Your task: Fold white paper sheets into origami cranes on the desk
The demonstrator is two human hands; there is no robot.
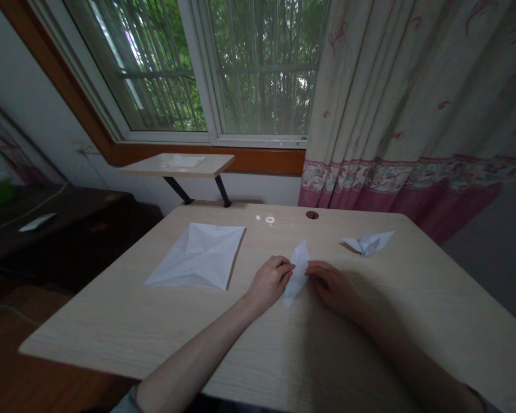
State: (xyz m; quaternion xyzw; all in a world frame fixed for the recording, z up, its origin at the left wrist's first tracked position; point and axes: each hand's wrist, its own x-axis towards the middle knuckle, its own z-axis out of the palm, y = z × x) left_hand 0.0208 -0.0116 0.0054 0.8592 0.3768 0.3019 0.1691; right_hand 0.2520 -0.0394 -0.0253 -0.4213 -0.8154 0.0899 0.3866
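Observation:
A white sheet of paper folded into a long diamond lies between my hands on the pale wooden desk. My left hand grips its left edge, fingers closed with the tips on the paper. From the other side, my right hand pinches the right edge with curled fingers. The diamond's upper and lower points show beyond my fingers. To the right sits a folded paper crane with its wings spread. A creased square sheet of white paper lies flat to the left.
At the desk's back left stands a small raised shelf on black legs, with white paper on top. A round cable hole is near the back edge. A curtain hangs behind the right side; a dark cabinet stands at left.

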